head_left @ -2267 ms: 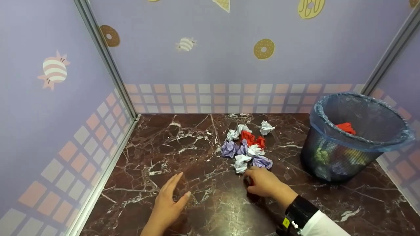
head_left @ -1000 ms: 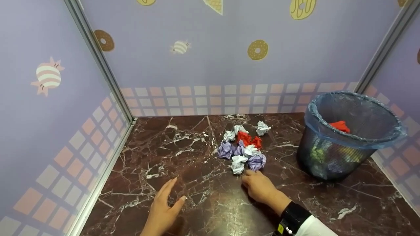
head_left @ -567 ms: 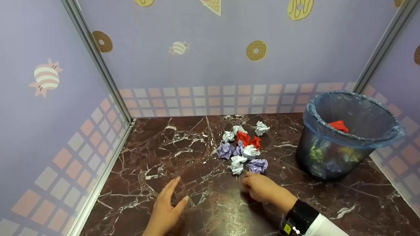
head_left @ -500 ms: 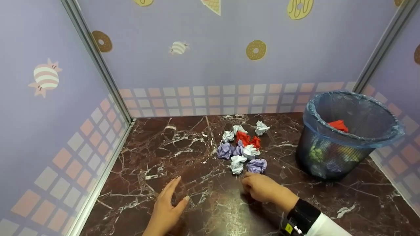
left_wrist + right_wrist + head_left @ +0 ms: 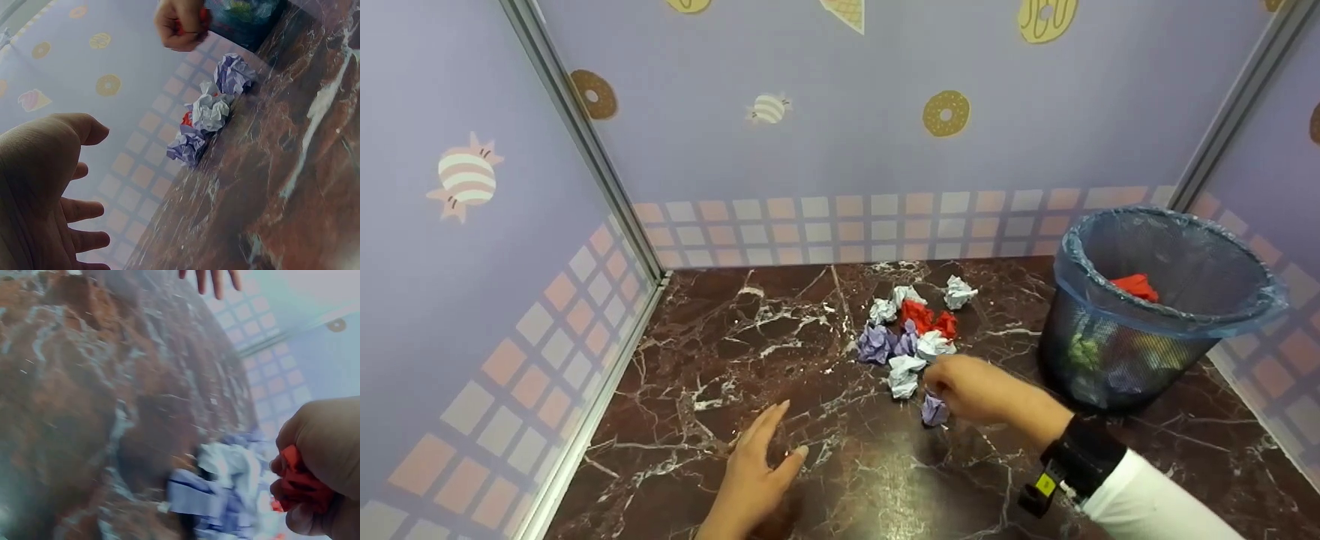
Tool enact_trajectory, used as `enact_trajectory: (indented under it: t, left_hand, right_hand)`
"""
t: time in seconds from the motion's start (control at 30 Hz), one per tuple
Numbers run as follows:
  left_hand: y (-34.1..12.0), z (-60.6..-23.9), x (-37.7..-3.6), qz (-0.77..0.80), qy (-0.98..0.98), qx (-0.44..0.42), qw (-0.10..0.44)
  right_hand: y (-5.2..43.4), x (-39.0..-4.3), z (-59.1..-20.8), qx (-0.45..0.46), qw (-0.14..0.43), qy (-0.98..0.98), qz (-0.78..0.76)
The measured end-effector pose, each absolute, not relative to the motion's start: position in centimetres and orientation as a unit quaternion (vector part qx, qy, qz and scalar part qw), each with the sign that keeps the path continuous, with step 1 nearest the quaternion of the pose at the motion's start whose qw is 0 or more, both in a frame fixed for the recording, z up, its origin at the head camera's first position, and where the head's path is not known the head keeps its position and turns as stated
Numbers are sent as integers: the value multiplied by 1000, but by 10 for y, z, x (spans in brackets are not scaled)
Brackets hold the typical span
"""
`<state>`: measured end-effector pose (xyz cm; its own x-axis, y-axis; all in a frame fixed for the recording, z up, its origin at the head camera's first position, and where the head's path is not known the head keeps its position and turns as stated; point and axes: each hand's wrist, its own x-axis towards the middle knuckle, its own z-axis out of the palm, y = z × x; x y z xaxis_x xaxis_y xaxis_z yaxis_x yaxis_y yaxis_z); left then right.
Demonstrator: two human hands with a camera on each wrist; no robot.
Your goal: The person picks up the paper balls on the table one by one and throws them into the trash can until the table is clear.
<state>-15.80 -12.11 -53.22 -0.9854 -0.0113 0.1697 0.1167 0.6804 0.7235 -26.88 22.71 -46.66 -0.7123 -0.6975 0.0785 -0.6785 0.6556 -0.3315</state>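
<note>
My right hand point(image 5: 971, 390) grips a crumpled red paper ball point(image 5: 301, 486), which the fingers hide in the head view. Right below this hand is a purple paper ball point(image 5: 934, 411), partly covered by it. To the left lie a white paper ball point(image 5: 904, 376) and another purple one point(image 5: 876, 344). Behind them are a further white ball point(image 5: 935, 344) and red crumpled paper point(image 5: 916, 316). My left hand point(image 5: 757, 469) is held with fingers spread and thumb apart, left of the pile, with nothing in it; its palm also shows in the left wrist view.
A black mesh bin point(image 5: 1099, 360) with a blue liner point(image 5: 1222, 330) stands at the right, with red paper point(image 5: 1138, 286) and other scraps inside. Another white ball point(image 5: 959, 292) lies behind the pile on the dark marbled table point(image 5: 750, 337). Patterned walls enclose the left, back and right sides.
My right hand has risen and shifted right, now covering part of the front purple ball, which shows closer to me than before. The left hand has drifted slightly right; the other balls have not moved.
</note>
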Motion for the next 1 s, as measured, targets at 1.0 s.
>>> enact_trajectory:
  t: [1.0]
  left_hand:
    - [-29, -470, -195, -312, -925, -202, 79]
  right_hand:
    - [355, -319, -277, -270, -128, 949, -102]
